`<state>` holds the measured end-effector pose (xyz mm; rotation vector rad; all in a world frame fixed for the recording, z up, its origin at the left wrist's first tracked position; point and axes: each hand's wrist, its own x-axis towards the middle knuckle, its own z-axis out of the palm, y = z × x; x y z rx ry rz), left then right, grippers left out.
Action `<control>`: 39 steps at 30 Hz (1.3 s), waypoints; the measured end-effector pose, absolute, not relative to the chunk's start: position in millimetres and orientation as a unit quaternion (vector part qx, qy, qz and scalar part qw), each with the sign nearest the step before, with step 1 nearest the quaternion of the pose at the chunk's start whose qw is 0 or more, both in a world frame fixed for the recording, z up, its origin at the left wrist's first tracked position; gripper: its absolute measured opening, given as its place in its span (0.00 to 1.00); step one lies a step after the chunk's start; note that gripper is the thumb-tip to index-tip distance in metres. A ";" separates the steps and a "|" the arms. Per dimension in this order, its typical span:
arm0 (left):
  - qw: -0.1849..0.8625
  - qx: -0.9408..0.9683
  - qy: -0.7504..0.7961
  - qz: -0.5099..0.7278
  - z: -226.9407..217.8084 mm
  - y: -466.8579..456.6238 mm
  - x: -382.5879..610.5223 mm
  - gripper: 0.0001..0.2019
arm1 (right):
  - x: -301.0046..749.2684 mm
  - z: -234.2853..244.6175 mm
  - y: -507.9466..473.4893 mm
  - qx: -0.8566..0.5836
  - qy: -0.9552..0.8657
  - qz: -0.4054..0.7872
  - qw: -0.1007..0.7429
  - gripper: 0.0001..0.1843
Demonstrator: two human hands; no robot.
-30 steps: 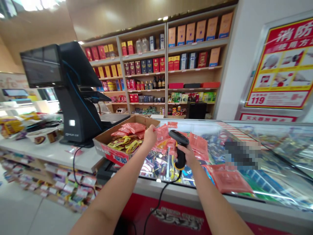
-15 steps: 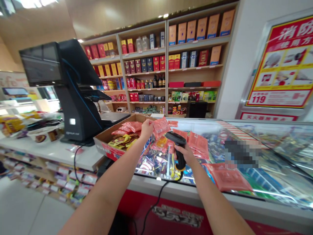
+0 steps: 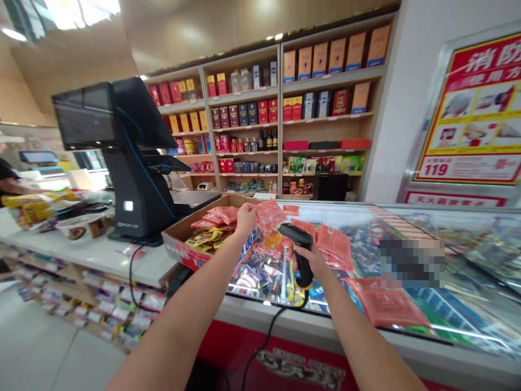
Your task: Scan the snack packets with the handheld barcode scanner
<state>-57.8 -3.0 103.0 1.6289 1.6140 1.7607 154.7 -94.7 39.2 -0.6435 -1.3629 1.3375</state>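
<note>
My left hand (image 3: 246, 218) is closed on a small red snack packet (image 3: 268, 213), held up above the glass-topped freezer (image 3: 448, 282) at the edge of a cardboard box (image 3: 183, 247). The box holds several red and yellow packets. My right hand (image 3: 310, 262) grips the handle of a black barcode scanner (image 3: 299, 239), whose head points left toward the held packet. A black cable hangs from the scanner down the freezer's front. More red packets (image 3: 386, 307) lie spread on the glass to the right.
A black checkout terminal (image 3: 130, 163) with a screen stands on the white counter (image 3: 93, 252) at left. Shelves of boxed goods (image 3: 280, 114) fill the back wall. A red poster (image 3: 476, 114) hangs at right. Another person's arm (image 3: 10, 184) shows at far left.
My left hand lifted the red packet higher and turned it in front of the scanner. The view shifted slightly, so everything sits a little to the right.
</note>
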 end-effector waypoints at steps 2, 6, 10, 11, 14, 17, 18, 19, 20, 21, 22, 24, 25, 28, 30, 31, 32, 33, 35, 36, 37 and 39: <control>0.117 0.552 0.569 0.598 112.2 -3.3 -64.8 0.05 | 152.0 41.6 -91.7 -0.277 -0.557 0.571 0.535 0.12; 0.103 0.548 0.589 0.585 135.6 0.1 -88.1 0.05 | 140.6 54.5 -74.9 -0.307 -0.534 0.586 0.527 0.13; 0.082 0.517 0.614 0.591 144.3 12.9 -112.3 0.07 | 117.7 81.3 -54.7 -0.342 -0.542 0.562 0.522 0.10; 0.087 0.511 0.622 0.587 143.2 16.4 -116.9 0.08 | 110.4 88.3 -51.1 -0.343 -0.551 0.557 0.518 0.09; 0.107 0.505 0.642 0.567 136.3 24.5 -127.4 0.12 | 88.3 104.0 -44.3 -0.345 -0.568 0.561 0.493 0.08; 0.102 0.506 0.654 0.553 130.5 26.4 -136.1 0.14 | 71.7 108.0 -40.7 -0.346 -0.571 0.565 0.484 0.08; 0.100 0.507 0.656 0.550 129.9 25.5 -138.4 0.15 | 68.3 107.3 -39.9 -0.347 -0.571 0.567 0.483 0.08; 0.096 0.508 0.658 0.547 130.2 23.7 -140.2 0.16 | 66.3 106.0 -39.4 -0.347 -0.570 0.568 0.482 0.08; 0.093 0.510 0.659 0.544 131.4 20.9 -140.8 0.17 | 65.6 104.5 -39.2 -0.347 -0.569 0.569 0.482 0.08; 0.086 0.516 0.657 0.542 133.3 17.0 -140.1 0.18 | 66.4 102.7 -39.4 -0.347 -0.567 0.571 0.482 0.08; 0.075 0.527 0.652 0.540 135.6 11.9 -137.5 0.19 | 68.7 100.8 -40.1 -0.347 -0.565 0.572 0.482 0.08; 0.042 0.566 0.630 0.529 139.8 -1.5 -126.2 0.17 | 77.4 96.0 -43.2 -0.349 -0.561 0.572 0.486 0.09; 0.026 0.594 0.614 0.519 140.6 -9.6 -117.6 0.16 | 83.7 92.9 -45.6 -0.348 -0.558 0.570 0.492 0.09; -0.005 0.688 0.578 0.439 131.6 -34.9 -84.6 0.13 | 106.5 79.0 -57.0 -0.333 -0.548 0.561 0.524 0.09; -0.014 0.729 0.600 0.329 114.2 -48.5 -62.3 0.14 | 121.6 66.7 -67.3 -0.300 -0.546 0.573 0.533 0.11; -0.015 0.739 0.614 0.277 102.9 -53.2 -52.7 0.14 | 128.2 60.2 -72.8 -0.283 -0.543 0.574 0.544 0.12; -0.014 0.745 0.625 0.233 90.6 -56.4 -44.5 0.13 | 134.0 53.8 -78.1 -0.268 -0.539 0.575 0.554 0.13; -0.016 0.751 0.630 0.196 78.2 -58.0 -37.7 0.12 | 138.9 47.7 -83.0 -0.256 -0.535 0.575 0.564 0.13; -0.029 0.770 0.622 0.138 55.7 -57.2 -28.4 0.13 | 146.8 37.2 -90.6 -0.243 -0.526 0.572 0.581 0.12; -0.043 0.777 0.619 0.108 46.6 -55.5 -25.3 0.14 | 150.0 33.0 -93.1 -0.240 -0.522 0.570 0.588 0.12; -0.058 0.779 0.619 0.083 39.2 -53.4 -23.1 0.15 | 152.7 29.7 -94.6 -0.238 -0.516 0.568 0.596 0.12; -0.070 0.770 0.632 0.057 29.0 -50.0 -20.4 0.17 | 157.3 25.3 -95.6 -0.233 -0.504 0.568 0.608 0.12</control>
